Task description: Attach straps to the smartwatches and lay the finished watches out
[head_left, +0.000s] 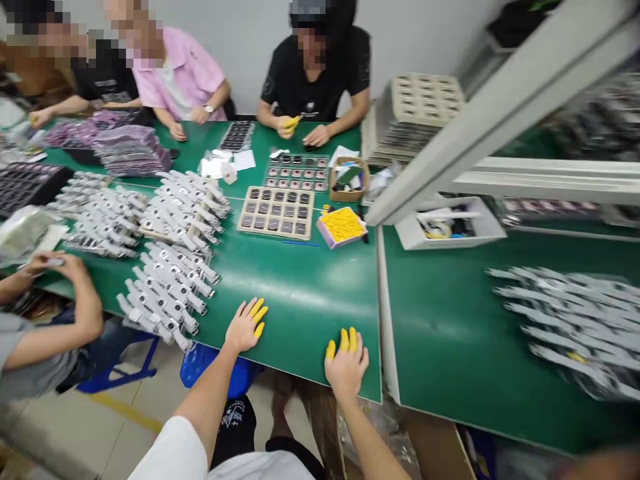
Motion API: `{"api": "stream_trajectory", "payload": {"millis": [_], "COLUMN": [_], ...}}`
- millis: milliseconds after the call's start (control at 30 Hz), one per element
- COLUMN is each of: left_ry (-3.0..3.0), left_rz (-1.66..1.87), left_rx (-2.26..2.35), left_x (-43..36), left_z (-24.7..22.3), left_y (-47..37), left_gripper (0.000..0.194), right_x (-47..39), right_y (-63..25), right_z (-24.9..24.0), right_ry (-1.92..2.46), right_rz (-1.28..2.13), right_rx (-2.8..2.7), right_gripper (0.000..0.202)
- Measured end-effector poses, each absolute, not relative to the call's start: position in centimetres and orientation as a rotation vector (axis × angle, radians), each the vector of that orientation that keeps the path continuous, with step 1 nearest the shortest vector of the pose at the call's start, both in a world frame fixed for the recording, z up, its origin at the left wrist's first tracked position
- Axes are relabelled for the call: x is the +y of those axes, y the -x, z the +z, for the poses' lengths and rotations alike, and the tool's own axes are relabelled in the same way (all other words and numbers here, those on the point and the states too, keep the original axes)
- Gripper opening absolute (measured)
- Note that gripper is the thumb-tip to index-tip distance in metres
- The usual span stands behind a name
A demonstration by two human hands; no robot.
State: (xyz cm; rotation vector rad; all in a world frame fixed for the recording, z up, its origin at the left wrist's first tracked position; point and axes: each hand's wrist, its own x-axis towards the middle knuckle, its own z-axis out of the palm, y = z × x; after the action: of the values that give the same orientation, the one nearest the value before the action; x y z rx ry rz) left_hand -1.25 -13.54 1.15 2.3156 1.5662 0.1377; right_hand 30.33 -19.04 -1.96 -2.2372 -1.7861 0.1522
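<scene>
Flat on the green table (295, 280) rests my left hand (245, 328), fingers spread, with yellow finger cots on several of its digits. My right hand (346, 363) also lies on the table near its right edge, fingers apart and partly covered by yellow finger cots. Neither hand holds anything. Left of my left hand are rows of white watch-like bands (167, 293). Farther forward sit a beige tray (244, 223) of small dark square parts and a box of yellow finger cots (327, 235).
A cardboard box of tools (334, 196) and a clear tray (324, 163) stand beyond. At right are a white bin (407, 237), a slanted metal post (450, 143) and more bands (575, 327). Co-workers sit across and at left. A blue stool (193, 367) is below the table.
</scene>
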Motion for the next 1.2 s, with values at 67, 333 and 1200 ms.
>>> {"api": "stream_trajectory", "payload": {"millis": [67, 333, 1200], "left_ry": [-2.267, -1.96, -0.3], "left_rz": [0.212, 0.507, 1.264], "left_rx": [1.549, 1.478, 1.956], "left_x": [-13.0, -12.3, 14.1], "left_z": [1.1, 2.7, 8.7], "left_y": [1.4, 1.2, 38.8], "left_gripper": [0.054, 0.045, 0.042], "right_x": [-18.7, -17.6, 5.3], "right_y": [-30.5, -30.0, -0.7], "right_z": [-2.3, -2.3, 7.4], "right_ry": [2.261, 2.363, 1.769], "right_rz": [0.144, 0.152, 1.432], "right_rx": [-1.781, -1.803, -1.307], "right_gripper": [0.058, 0.056, 0.052]}}
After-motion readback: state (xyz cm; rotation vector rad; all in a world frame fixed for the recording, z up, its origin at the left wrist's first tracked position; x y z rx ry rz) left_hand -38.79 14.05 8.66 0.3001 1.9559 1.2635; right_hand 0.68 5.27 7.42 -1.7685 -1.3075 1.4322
